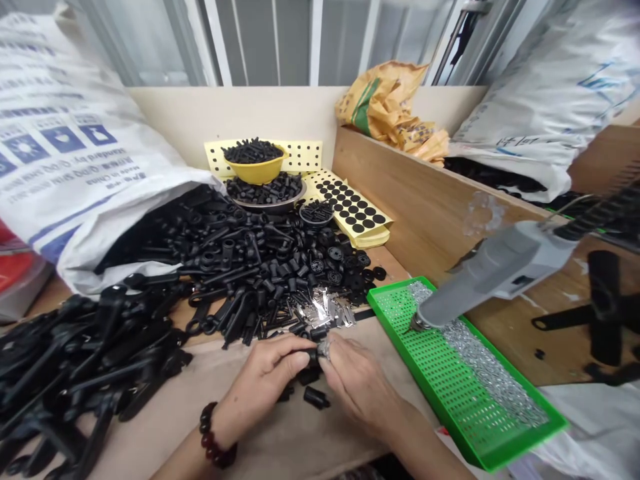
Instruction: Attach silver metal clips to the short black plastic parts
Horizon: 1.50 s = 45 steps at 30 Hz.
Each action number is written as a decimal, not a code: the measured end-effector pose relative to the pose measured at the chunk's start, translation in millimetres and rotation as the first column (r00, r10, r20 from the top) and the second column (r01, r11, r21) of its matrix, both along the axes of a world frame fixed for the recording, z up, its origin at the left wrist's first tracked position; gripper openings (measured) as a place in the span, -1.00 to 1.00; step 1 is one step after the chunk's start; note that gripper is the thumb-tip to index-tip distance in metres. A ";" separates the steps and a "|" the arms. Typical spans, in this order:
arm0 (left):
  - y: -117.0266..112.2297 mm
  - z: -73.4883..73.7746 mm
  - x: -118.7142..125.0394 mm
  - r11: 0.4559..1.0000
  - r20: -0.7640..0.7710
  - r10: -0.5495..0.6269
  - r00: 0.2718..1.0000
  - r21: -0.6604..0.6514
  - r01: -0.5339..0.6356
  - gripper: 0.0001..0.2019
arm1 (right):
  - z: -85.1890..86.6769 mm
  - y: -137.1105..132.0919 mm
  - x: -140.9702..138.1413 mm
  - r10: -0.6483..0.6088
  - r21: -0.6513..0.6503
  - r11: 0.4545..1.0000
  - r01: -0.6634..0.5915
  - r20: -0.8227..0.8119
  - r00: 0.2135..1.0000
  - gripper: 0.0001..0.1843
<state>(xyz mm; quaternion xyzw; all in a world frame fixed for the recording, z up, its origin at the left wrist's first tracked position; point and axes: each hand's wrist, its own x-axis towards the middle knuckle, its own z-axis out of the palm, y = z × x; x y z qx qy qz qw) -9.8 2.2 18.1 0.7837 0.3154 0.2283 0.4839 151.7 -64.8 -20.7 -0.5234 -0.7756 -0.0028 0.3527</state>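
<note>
My left hand (pixel 263 380), with a dark bead bracelet at the wrist, pinches a small black plastic cylinder (pixel 314 357) between thumb and forefinger. Closed from the other side, my right hand (pixel 357 381) meets it at the same part; a greyish wrap covers one fingertip. Just below the hands a loose black cylinder (pixel 316 398) lies on the tan work surface (pixel 260 437). Thin silver metal strips (pixel 323 310) are heaped beyond my fingertips, beside many short black cylinders (pixel 283 272).
Long black handles (pixel 120 360) pile up at left before a white sack (pixel 75 147). A yellow bowl (pixel 257 171) and dot-sticker sheets (pixel 357 212) stand behind. At right, a grey electric screwdriver (pixel 493 270) hangs over a green tray (pixel 425 393) of silver screws, beside a wooden partition (pixel 385 180).
</note>
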 end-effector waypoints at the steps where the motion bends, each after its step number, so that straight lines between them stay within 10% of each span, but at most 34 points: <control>1: -0.3 -1.3 0.3 1.000 0.002 0.009 1.000 -0.012 -0.009 -0.79 | -0.7 -0.4 0.3 -0.027 0.024 0.999 0.026 0.050 0.998 -0.70; 5: -3.0 -6.1 2.2 0.999 0.010 0.036 0.999 -0.001 -0.036 -0.80 | -2.9 -3.2 0.0 -0.057 0.052 0.997 0.052 0.099 0.993 -0.69; 9: -8.3 -6.7 4.4 0.990 0.038 0.006 0.999 0.139 -0.012 -0.80 | -1.4 -8.1 -2.7 -0.005 -0.167 0.985 -0.045 -0.290 0.957 -0.69; 15: -12.4 -8.8 4.0 0.912 0.038 -0.087 0.995 0.405 0.064 -0.76 | -3.0 -12.6 -9.2 -0.214 -0.483 0.847 -0.223 -0.693 0.688 -0.63; 22: -15.9 -18.5 -0.9 0.773 0.072 -0.065 0.995 0.634 0.005 -0.74 | -16.3 -10.4 -23.7 -0.383 -0.477 0.748 -0.462 -0.878 0.286 -0.58; 24: -17.2 -19.2 -2.2 0.783 0.069 -0.060 0.996 0.622 0.004 -0.74 | -14.5 -12.3 -24.4 -0.356 -0.481 0.758 -0.440 -0.871 0.339 -0.60; 27: -18.7 -18.6 -2.8 0.871 0.094 -0.031 0.995 0.491 -0.019 -0.79 | -9.5 -14.9 -20.8 -0.204 -0.451 0.854 -0.260 -0.750 0.629 -0.66; 32: -22.1 -18.9 0.2 0.990 0.135 0.133 0.982 -0.055 -0.127 -0.84 | -5.1 -11.5 -10.3 0.025 -0.065 0.997 -0.047 -0.309 0.951 -0.72; 38: -28.7 -21.5 5.2 0.854 0.185 0.311 0.932 -0.484 -0.189 -0.76 | -7.1 -8.3 -2.1 0.013 0.102 0.995 -0.015 0.019 1.000 -0.68; 45: -35.6 -23.9 6.5 0.930 0.168 0.321 0.932 -0.240 -0.277 -0.87 | -10.2 -15.2 -10.2 0.016 -0.030 0.999 -0.022 -0.192 0.981 -0.74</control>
